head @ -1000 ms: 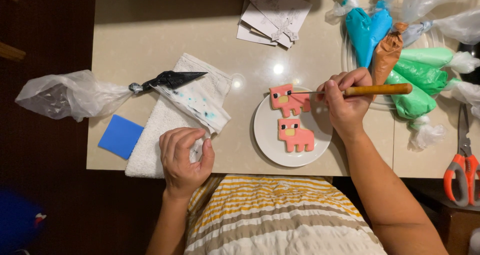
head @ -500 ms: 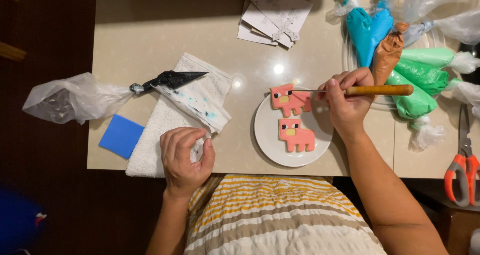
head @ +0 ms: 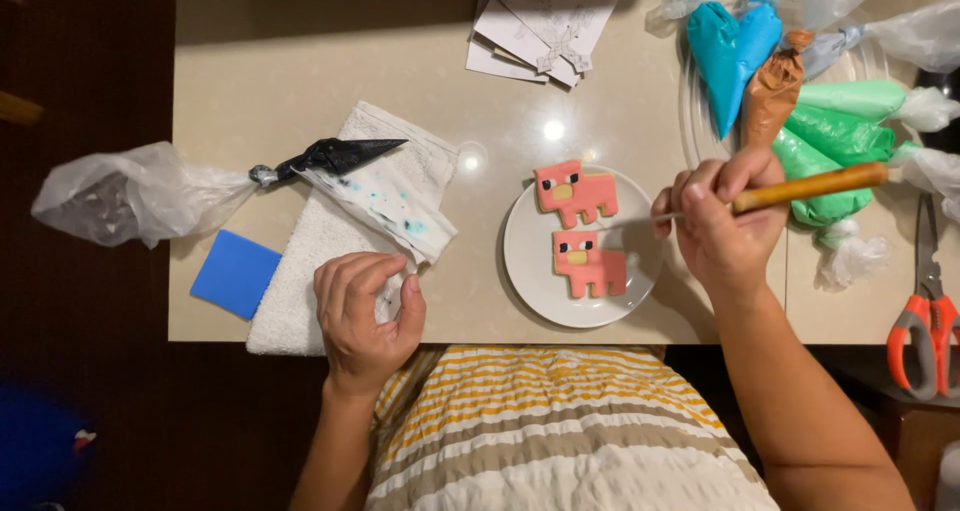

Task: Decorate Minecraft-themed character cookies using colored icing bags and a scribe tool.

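Observation:
Two pink pig-shaped cookies [head: 580, 226] lie on a small white plate [head: 535, 281] near the table's front edge. My right hand [head: 715, 231] grips a wooden-handled scribe tool [head: 810, 186], its thin metal tip reaching left over the plate between the cookies. My left hand [head: 360, 311] is curled on the near end of a white towel [head: 300, 271], pinching a bit of white tissue. A black icing piping bag [head: 330, 156] rests on the towel's far end, its loose plastic tail [head: 125, 196] hanging off the table's left edge.
Several piping bags of blue, brown and green icing [head: 790, 101] are piled at the back right. Red-handled scissors [head: 925, 321] lie at the right. A blue square scraper [head: 235, 274] sits left of the towel. Paper sheets [head: 545, 21] lie at the back.
My right hand has shifted slightly with the tool over the plate. The black bag's plastic tail sits a little differently. My left hand stays on the towel.

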